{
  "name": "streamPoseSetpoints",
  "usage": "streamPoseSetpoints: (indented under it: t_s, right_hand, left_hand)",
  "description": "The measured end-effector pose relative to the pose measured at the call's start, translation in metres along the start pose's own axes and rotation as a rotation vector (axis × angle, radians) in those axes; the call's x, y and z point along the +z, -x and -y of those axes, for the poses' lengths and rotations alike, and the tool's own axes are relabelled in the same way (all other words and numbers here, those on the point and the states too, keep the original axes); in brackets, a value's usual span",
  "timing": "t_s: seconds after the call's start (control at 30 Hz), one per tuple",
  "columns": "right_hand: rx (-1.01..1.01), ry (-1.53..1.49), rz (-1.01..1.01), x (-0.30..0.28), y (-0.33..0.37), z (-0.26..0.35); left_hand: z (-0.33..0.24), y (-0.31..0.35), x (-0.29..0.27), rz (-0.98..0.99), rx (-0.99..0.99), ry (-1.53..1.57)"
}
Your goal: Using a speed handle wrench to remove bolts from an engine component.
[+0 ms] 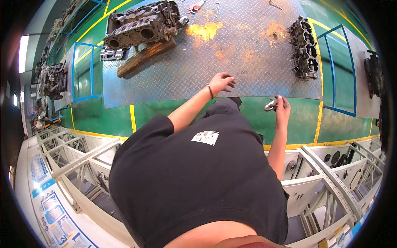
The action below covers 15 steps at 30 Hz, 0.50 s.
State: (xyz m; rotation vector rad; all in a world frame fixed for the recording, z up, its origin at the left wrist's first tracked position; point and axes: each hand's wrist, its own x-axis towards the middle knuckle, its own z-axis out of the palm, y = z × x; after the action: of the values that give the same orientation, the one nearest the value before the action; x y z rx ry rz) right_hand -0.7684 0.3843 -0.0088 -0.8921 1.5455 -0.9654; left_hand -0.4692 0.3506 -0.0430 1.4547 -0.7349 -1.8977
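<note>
My right hand (282, 108) is closed on a small dark metal part (270, 106) with a bright, shiny edge; its exact kind is too small to make out. It is held off the near edge of the metal-plate table (178, 84), above the green floor. My left hand (222, 82) is over the table's near edge, fingers loosely bent and apart, with nothing visible in it. An engine block (138, 31) with open cylinder bores sits tilted on a wooden beam (147, 58) at the far left. On the right of the table stands a dark cylinder head (305, 48).
Yellow-orange powder (204, 31) is spread on the table's far middle. A red-handled tool (195, 6) and a thin metal rod (217, 9) lie behind it. Blue-framed stands (92, 70) flank the table. White metal racks (308, 182) with parts run behind me.
</note>
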Motion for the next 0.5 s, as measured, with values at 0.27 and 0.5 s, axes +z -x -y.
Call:
streamPoseSetpoints:
  t_s: [0.27, 0.5]
  right_hand:
    - [-0.262, 0.652, 0.428, 0.05, -0.069, 0.023]
    - [-0.249, 1.231, 0.631, 0.098, -0.122, 0.025]
  left_hand:
    - [-0.086, -0.046, 0.062, 0.387, 0.23, -0.131]
    - [-0.094, -0.046, 0.047, 0.253, 0.085, -0.186]
